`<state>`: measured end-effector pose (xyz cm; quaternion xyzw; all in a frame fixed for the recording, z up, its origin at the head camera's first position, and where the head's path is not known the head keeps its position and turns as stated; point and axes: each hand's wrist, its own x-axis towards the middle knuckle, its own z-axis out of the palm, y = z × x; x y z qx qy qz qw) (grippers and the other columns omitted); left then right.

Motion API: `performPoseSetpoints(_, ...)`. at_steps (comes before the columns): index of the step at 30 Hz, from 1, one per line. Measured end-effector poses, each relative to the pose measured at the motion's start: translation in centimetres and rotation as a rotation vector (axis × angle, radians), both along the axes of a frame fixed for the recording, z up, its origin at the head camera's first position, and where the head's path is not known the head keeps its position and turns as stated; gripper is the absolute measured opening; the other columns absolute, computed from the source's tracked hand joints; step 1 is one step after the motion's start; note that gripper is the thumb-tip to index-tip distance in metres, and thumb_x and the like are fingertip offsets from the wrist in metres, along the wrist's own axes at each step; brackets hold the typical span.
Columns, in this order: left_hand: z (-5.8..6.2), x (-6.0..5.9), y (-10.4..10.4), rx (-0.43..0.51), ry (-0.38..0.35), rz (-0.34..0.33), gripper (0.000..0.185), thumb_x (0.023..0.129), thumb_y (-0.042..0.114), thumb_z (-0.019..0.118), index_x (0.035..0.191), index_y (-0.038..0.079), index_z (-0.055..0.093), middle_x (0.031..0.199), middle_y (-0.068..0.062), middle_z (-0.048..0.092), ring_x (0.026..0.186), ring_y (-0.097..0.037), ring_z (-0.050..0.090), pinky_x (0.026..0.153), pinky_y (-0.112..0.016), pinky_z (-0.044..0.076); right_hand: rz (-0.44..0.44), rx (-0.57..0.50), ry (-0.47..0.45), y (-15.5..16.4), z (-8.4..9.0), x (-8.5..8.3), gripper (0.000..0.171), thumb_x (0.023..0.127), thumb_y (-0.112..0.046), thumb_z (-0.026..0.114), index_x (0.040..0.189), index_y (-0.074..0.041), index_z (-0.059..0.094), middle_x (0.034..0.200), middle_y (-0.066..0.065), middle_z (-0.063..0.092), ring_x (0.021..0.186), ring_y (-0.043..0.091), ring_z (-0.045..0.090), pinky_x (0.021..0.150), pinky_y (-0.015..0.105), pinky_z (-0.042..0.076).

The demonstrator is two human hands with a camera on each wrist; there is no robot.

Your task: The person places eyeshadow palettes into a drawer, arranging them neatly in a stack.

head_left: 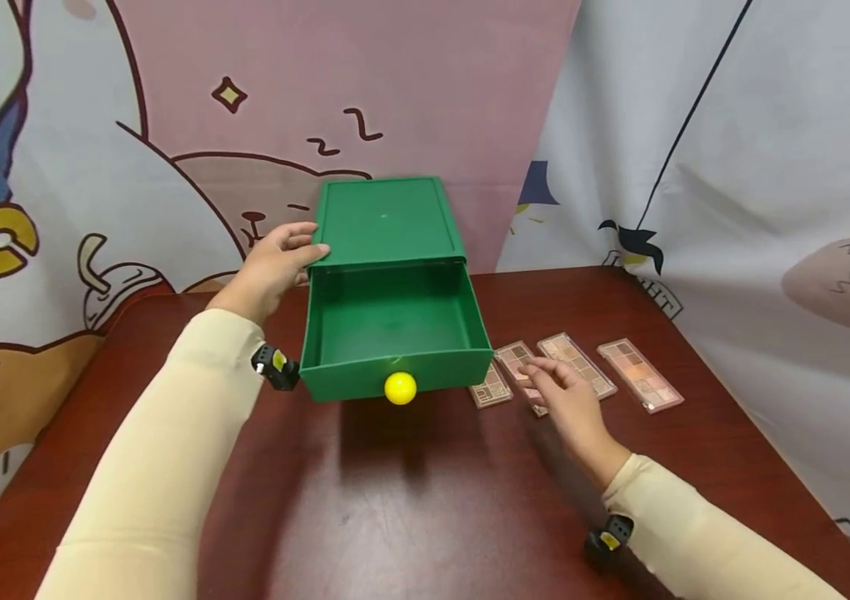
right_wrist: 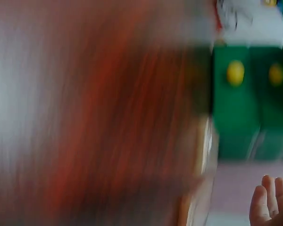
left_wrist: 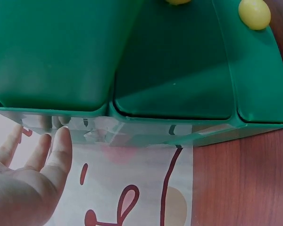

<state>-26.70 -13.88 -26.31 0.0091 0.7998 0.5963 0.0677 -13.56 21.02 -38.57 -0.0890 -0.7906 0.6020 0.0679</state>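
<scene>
A green box stands at the back of the table with its drawer pulled out; nothing lies inside the drawer. A round yellow knob sits on the drawer's front. My left hand rests against the box's left side, thumb at the top edge; the left wrist view shows its fingers extended along the side wall. My right hand hovers over several makeup palettes, with its fingers loosely bent and nothing visible between them. It partly covers one palette; beside it lie another palette and a rightmost palette.
One more palette is partly hidden by the drawer's right front corner. Printed cloth hangs behind and at the sides of the dark red-brown table. Motion blurs much of the right wrist view.
</scene>
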Motion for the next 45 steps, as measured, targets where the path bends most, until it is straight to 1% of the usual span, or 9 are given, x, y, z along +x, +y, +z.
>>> performPoseSetpoints(3, -0.2, 0.0, -0.1, 0.003, 0.0, 0.002, 0.059, 0.097, 0.025, 0.059, 0.15, 0.016, 0.034, 0.153, -0.01, 0.032, 0.134, -0.025, 0.039, 0.106, -0.042, 0.038, -0.065, 0.219, 0.054, 3.0, -0.7, -1.3, 0.034, 0.098, -0.021, 0.057, 0.123, 0.002, 0.061, 0.117, 0.018, 0.065, 0.087, -0.007, 0.055, 0.076, 0.014, 0.045)
performPoseSetpoints(6, -0.3, -0.1, -0.2, 0.009, 0.006, 0.001, 0.059, 0.097, 0.025, 0.059, 0.15, 0.015, 0.035, 0.152, -0.01, 0.032, 0.133, -0.025, 0.039, 0.106, -0.042, 0.038, -0.142, 0.34, 0.086, 5.9, -1.3, -2.5, 0.036, 0.097, -0.021, 0.058, 0.125, 0.001, 0.059, 0.118, 0.02, 0.063, 0.093, 0.004, 0.054, 0.074, 0.012, 0.039)
performPoseSetpoints(9, -0.3, -0.1, -0.2, 0.018, 0.014, -0.004, 0.059, 0.097, 0.025, 0.059, 0.15, 0.015, 0.034, 0.152, -0.011, 0.032, 0.132, -0.025, 0.039, 0.106, -0.042, 0.037, -0.185, 0.386, 0.063, 8.9, -1.7, -3.4, 0.045, 0.098, -0.027, 0.055, 0.133, 0.002, 0.052, 0.123, 0.022, 0.059, 0.105, 0.024, 0.056, 0.079, 0.022, 0.042)
performPoseSetpoints(12, -0.3, 0.0, -0.2, 0.024, 0.017, -0.005, 0.06, 0.097, 0.025, 0.059, 0.15, 0.014, 0.034, 0.152, -0.011, 0.032, 0.132, -0.025, 0.04, 0.106, -0.042, 0.038, -0.207, 0.444, 0.012, 11.7, -2.0, -4.0, 0.055, 0.099, -0.032, 0.051, 0.141, 0.003, 0.042, 0.13, 0.026, 0.053, 0.117, 0.037, 0.052, 0.091, 0.041, 0.045)
performPoseSetpoints(15, -0.3, 0.0, -0.2, 0.027, 0.014, -0.005, 0.06, 0.097, 0.025, 0.059, 0.15, 0.015, 0.034, 0.152, -0.011, 0.032, 0.131, -0.026, 0.04, 0.106, -0.042, 0.038, -0.207, 0.516, -0.045, 13.9, -2.3, -4.3, 0.061, 0.099, -0.034, 0.049, 0.144, 0.006, 0.035, 0.135, 0.031, 0.047, 0.123, 0.045, 0.046, 0.099, 0.056, 0.038)
performPoseSetpoints(19, -0.4, -0.1, -0.1, 0.035, 0.011, -0.006, 0.06, 0.097, 0.025, 0.059, 0.15, 0.015, 0.034, 0.152, -0.011, 0.033, 0.131, -0.026, 0.041, 0.105, -0.042, 0.038, -0.18, 0.59, -0.129, 16.2, -3.1, -4.5, 0.068, 0.1, -0.04, 0.047, 0.144, 0.009, 0.031, 0.138, 0.035, 0.042, 0.124, 0.05, 0.041, 0.1, 0.062, 0.033)
performPoseSetpoints(29, -0.4, -0.2, -0.1, 0.029, 0.014, 0.001, 0.059, 0.097, 0.026, 0.059, 0.15, 0.016, 0.035, 0.152, -0.01, 0.033, 0.126, -0.024, 0.043, 0.1, -0.04, 0.04, -0.049, 0.686, -0.303, 17.9, -3.4, -3.7, 0.078, 0.099, -0.045, 0.046, 0.142, 0.016, 0.027, 0.139, 0.042, 0.032, 0.124, 0.056, 0.033, 0.1, 0.066, 0.029)
performPoseSetpoints(36, -0.3, 0.0, 0.0, 0.042, 0.012, 0.014, 0.059, 0.097, 0.025, 0.059, 0.15, 0.015, 0.034, 0.151, -0.011, 0.033, 0.125, -0.023, 0.044, 0.1, -0.039, 0.041, -0.025, 0.799, -0.342, 18.1, -3.2, -3.3, 0.085, 0.092, -0.047, 0.058, 0.139, 0.018, 0.03, 0.133, 0.045, 0.034, 0.117, 0.059, 0.035, 0.097, 0.066, 0.032)
performPoseSetpoints(45, -0.5, -0.1, 0.0, 0.026, 0.014, 0.009, 0.061, 0.097, 0.029, 0.06, 0.151, 0.017, 0.034, 0.152, -0.009, 0.033, 0.128, -0.024, 0.042, 0.102, -0.04, 0.039, -0.016, 0.714, -0.442, 18.4, -3.4, -2.2, 0.097, 0.084, -0.049, 0.068, 0.141, 0.017, 0.024, 0.128, 0.047, 0.023, 0.11, 0.056, 0.023, 0.088, 0.062, 0.026)
